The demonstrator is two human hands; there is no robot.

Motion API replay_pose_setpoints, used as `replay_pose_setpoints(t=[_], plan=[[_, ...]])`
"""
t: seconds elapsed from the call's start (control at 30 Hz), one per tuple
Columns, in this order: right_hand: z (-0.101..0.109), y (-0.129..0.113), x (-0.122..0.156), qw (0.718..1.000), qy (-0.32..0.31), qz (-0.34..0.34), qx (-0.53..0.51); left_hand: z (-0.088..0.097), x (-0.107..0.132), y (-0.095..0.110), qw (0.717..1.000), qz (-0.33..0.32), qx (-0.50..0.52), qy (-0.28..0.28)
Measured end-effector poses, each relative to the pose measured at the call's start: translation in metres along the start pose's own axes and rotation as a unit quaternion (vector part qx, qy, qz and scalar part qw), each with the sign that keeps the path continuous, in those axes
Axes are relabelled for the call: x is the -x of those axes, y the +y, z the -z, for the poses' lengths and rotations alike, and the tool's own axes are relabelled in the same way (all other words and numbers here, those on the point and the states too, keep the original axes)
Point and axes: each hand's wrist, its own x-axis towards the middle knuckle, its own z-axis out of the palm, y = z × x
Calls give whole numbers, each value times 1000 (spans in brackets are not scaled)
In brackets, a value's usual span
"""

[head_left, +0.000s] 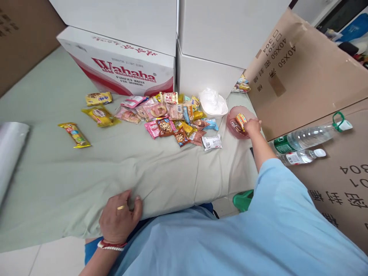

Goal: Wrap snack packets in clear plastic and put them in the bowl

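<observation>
At the right side of the table, my right hand [253,127] is closed on a small orange-and-yellow snack packet [240,120] over a translucent pink bowl [248,111]. A dark brown packet [235,124] shows beside it in the bowl. My left hand [119,216], with a ring and a bracelet, rests on the cloth at the near edge, thumb apart from the loosely bent fingers and nothing in it. Mid-table lies a heap of wrapped snacks, among them a cookie packet [165,127] and a white packet [212,142]. Three yellow packets lie left, one a slim stick-shaped packet [74,135].
A white bowl [222,109] holding crumpled white plastic stands behind the heap. A Wahaha water carton [120,71] and white boxes wall off the back. On the right are cardboard [290,73] and two bottles, one large [310,137]. A silvery roll [11,149] lies far left.
</observation>
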Motion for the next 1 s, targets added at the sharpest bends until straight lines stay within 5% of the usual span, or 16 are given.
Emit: replay_pose_setpoints(t=[0.2, 0.6, 1.0], plan=[[-5, -39, 17, 978, 144, 136, -67, 0, -1, 1, 1000, -10, -2, -18], [-40, -161, -5, 963, 89, 254, -25, 3, -4, 3, 999, -30, -17, -30], [0, -158, -18, 984, 93, 151, -11, 0, 6, -2, 998, -2, -16, -57]])
